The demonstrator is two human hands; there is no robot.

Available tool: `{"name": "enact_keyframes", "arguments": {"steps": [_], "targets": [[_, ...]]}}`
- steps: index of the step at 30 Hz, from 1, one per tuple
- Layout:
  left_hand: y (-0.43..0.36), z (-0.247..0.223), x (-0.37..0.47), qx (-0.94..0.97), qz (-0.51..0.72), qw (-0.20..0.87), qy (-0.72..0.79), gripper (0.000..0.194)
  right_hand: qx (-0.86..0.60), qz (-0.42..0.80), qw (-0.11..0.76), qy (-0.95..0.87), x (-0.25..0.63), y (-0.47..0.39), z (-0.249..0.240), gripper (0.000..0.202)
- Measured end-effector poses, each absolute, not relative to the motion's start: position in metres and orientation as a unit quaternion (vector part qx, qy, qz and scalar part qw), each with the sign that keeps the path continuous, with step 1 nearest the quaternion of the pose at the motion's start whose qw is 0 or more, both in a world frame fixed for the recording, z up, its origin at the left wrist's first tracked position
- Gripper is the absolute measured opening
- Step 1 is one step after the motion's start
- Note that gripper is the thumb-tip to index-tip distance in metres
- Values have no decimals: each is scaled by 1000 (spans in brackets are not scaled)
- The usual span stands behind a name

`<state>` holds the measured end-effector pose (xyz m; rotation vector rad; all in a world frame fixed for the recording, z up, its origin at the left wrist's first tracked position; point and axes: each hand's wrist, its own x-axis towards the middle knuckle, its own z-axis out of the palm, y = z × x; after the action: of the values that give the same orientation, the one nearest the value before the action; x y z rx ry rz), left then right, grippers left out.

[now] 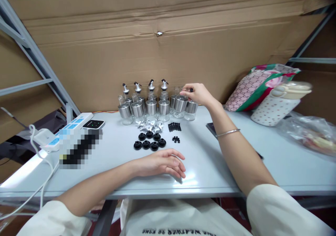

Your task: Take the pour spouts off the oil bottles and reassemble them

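Observation:
At the right end of the bottle group, my right hand (198, 93) has its fingers closed around the neck of a glass bottle (181, 104) with a silver metal band. This bottle leans slightly. My left hand (162, 163) is near the front of the table, fingers loosely spread and holding nothing. Ahead of it are several black round caps (146, 144), silver pourer spouts (150, 125), black strip-like pieces (174, 126) and tiny black plugs (176, 139). More banded bottles (151, 107) stand behind; those at the back carry pourer tops (164, 84).
A white power strip (67, 131) with cables and a black-topped device (93, 124) are on the left. To the right lie a phone-like dark object (210, 127), a dotted tumbler (275, 106), a patterned bag (249, 89) and a clear plastic bag (312, 133). Cardboard (105, 61) walls the back.

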<state>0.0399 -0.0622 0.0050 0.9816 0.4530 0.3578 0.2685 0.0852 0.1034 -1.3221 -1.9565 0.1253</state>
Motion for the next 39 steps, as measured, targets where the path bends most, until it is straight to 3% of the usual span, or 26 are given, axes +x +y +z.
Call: {"name": "enact_keyframes", "arguments": {"steps": [14, 17, 22, 24, 29, 33, 39], "targets": [[-62, 3, 40, 470, 170, 842, 203, 26, -537, 24, 306, -786, 260, 99, 85, 10], [-62, 5, 40, 467, 169, 844, 205, 27, -514, 52, 386, -764, 262, 98, 92, 18], [-63, 6, 41, 465, 168, 844, 208, 28, -549, -45, 595, -586, 285, 111, 99, 30], [-63, 5, 41, 465, 168, 845, 205, 28, -592, 25, 600, -538, 294, 115, 98, 35], [-62, 4, 41, 461, 169, 848, 202, 30, -636, 311, 483, -515, 297, 112, 91, 66], [-62, 3, 40, 464, 171, 846, 201, 30, -630, 346, 456, -525, 291, 109, 86, 81], [-61, 3, 40, 465, 169, 847, 196, 28, -553, 395, 503, -534, 296, 108, 77, 81]]}}
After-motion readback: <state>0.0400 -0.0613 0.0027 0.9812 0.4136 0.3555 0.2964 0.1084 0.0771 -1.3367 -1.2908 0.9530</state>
